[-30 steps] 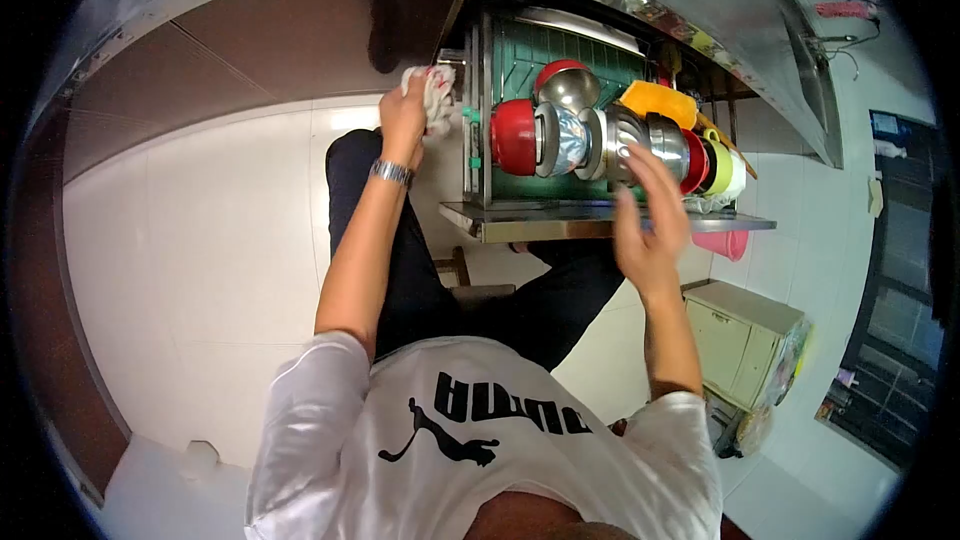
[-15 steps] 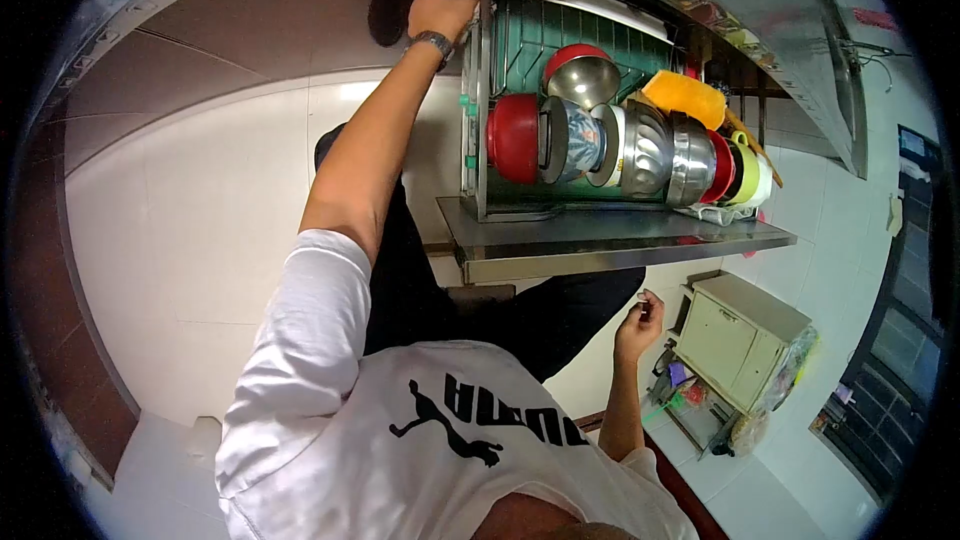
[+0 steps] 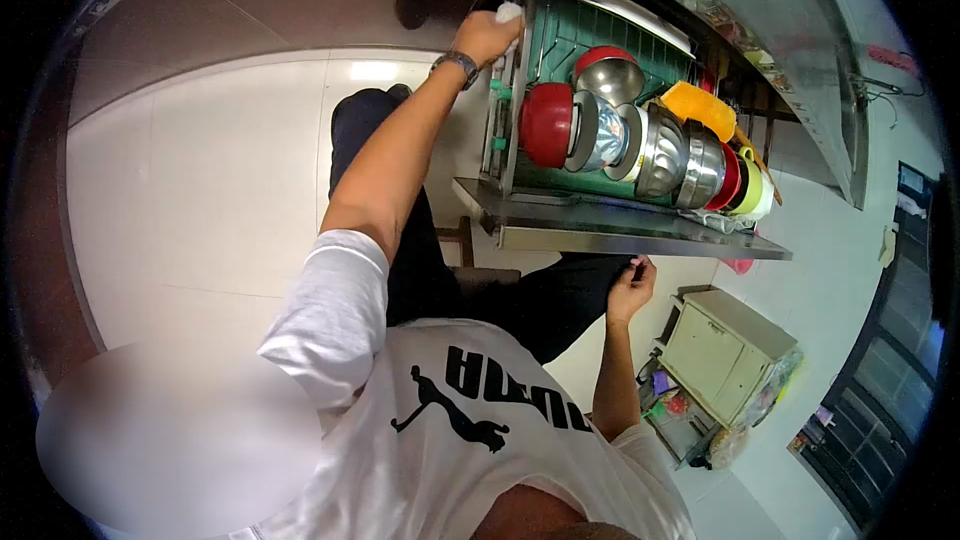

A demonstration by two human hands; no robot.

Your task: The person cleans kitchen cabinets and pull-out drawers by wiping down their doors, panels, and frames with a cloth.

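Observation:
My left hand (image 3: 490, 37), with a watch on the wrist, is closed round a white cloth (image 3: 508, 12) at the left metal side rail (image 3: 512, 90) of a pulled-out dish drawer. Only a crumpled bit of the cloth shows above the fingers. In the drawer's wire rack stand a red bowl (image 3: 546, 126), a steel bowl with a red one (image 3: 610, 78), a patterned blue-white bowl (image 3: 600, 130), a fluted steel bowl (image 3: 662, 152) and a yellow-green cup (image 3: 748, 185). My right hand (image 3: 630, 290) is loosely curled by my right knee, just below the drawer's front panel (image 3: 640, 240); nothing shows in it.
An orange sponge-like cloth (image 3: 700, 110) lies behind the bowls. The metal counter (image 3: 800, 50) overhangs the drawer at the right. A beige cabinet (image 3: 725, 340) stands on the right. At lower left is a blurred pale shape (image 3: 180, 440).
My left hand has slid a little nearer along the drawer's side, and the white cloth now shows. My right hand has come up toward the front panel. The view has shifted, and the blurred shape appears.

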